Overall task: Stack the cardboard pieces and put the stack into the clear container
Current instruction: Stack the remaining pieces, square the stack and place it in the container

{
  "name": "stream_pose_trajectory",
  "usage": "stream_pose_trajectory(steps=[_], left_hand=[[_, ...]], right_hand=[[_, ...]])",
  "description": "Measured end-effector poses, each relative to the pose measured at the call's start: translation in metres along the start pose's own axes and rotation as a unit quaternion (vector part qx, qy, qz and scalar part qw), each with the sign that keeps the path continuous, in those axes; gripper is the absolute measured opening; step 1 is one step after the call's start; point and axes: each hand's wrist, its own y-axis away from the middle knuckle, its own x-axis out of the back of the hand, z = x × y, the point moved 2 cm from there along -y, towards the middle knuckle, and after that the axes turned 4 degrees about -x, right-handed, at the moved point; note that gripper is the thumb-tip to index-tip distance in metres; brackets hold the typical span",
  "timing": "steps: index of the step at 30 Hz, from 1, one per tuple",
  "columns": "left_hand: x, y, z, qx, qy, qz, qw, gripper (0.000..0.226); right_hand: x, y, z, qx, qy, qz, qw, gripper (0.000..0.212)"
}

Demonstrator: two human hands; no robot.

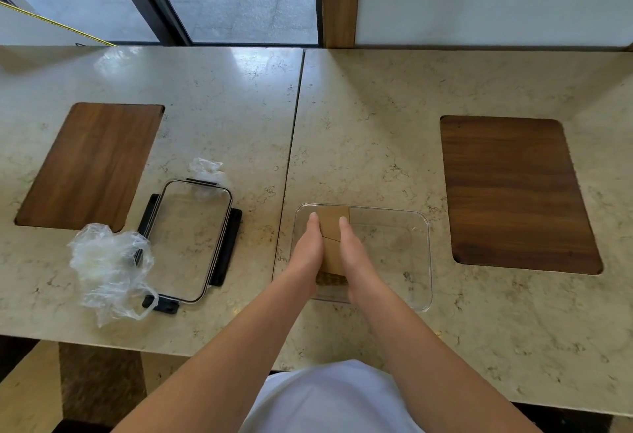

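Observation:
A stack of brown cardboard pieces [331,227] sits in the left part of the clear container [423,261] on the marble table. My left hand [308,251] presses against the stack's left side and my right hand [352,247] against its right side, fingers straight and pointing away from me. The stack's near edge shows its layered corrugated ends between my wrists. The right half of the container holds nothing.
The container's clear lid [191,237] with black clasps lies to the left. A crumpled plastic bag [109,268] rests at the lid's near left and a smaller plastic wad [207,170] behind it. Two dark wooden boards [92,165] [513,192] lie at far left and right.

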Motion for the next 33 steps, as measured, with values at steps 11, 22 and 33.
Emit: stream_pose_trajectory(steps=[11, 22, 33], left_hand=[[0.004, 0.004, 0.019, 0.02, 0.019, -0.003, 1.0, 0.059], [-0.002, 0.009, 0.023, 0.035, 0.025, -0.003, 0.999, 0.049], [-0.001, 0.023, 0.026, -0.008, 0.0, -0.006, 1.0, 0.049]], right_hand=[[0.003, -0.001, -0.028, -0.021, -0.028, -0.022, 0.999, 0.072], [-0.005, -0.006, -0.024, -0.021, -0.059, -0.011, 0.998, 0.088], [0.0, -0.038, -0.009, -0.007, -0.087, -0.02, 0.996, 0.109]])
